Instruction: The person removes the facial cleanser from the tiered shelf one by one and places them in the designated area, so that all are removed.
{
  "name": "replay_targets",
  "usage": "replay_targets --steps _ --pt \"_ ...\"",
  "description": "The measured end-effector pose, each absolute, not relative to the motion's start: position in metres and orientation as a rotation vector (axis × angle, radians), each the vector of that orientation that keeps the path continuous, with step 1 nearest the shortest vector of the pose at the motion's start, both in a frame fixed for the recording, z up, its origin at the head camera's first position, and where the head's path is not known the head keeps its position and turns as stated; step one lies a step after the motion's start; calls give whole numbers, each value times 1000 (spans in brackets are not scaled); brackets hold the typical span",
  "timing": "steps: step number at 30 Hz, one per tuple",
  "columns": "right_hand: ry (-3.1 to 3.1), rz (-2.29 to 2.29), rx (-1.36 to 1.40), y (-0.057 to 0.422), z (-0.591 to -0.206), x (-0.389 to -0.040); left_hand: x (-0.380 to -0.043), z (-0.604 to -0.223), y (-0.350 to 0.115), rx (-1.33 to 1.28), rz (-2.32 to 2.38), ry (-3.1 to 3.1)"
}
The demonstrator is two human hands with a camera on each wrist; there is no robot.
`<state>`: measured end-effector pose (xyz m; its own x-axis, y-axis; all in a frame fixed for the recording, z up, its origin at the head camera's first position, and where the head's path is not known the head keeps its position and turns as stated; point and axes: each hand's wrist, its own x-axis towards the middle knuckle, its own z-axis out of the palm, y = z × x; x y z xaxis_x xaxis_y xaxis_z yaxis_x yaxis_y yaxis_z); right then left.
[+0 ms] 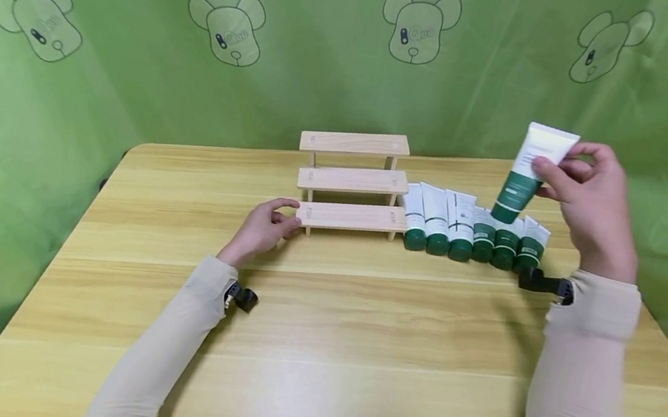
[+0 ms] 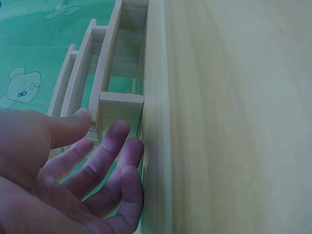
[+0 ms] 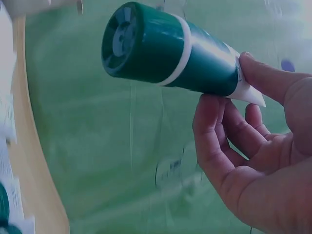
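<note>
In the head view my right hand [image 1: 595,195] holds up a white and green squeeze tube [image 1: 519,185], thumb on its front and fingers behind, the green cap pointing down. The right wrist view shows that tube [image 3: 214,61] pinched near its white crimped end, cap toward the camera. My left hand [image 1: 264,227] is at the left end of a three-step wooden display stand [image 1: 348,218]. Seen from the left wrist, the thumb lies against the edge of the lowest shelf [image 2: 105,68] while the other fingers curl beneath it.
A row of several similar tubes [image 1: 462,230] lies just right of the stand, green caps toward me. Behind the wooden table [image 1: 316,334] hangs a green curtain [image 1: 326,36] printed with bear heads.
</note>
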<state>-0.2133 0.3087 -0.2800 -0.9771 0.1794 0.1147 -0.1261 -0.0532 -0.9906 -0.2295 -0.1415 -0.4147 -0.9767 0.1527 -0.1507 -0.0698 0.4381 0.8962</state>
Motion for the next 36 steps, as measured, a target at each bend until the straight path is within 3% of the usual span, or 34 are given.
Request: replay_targets --steps 23,36 --pt "-2153 2166 -535 423 -354 -214 -232 -419 -141 81 1572 2485" --pt "-2762 1773 -644 448 -386 -216 -232 -419 -141 71 1565 2484"
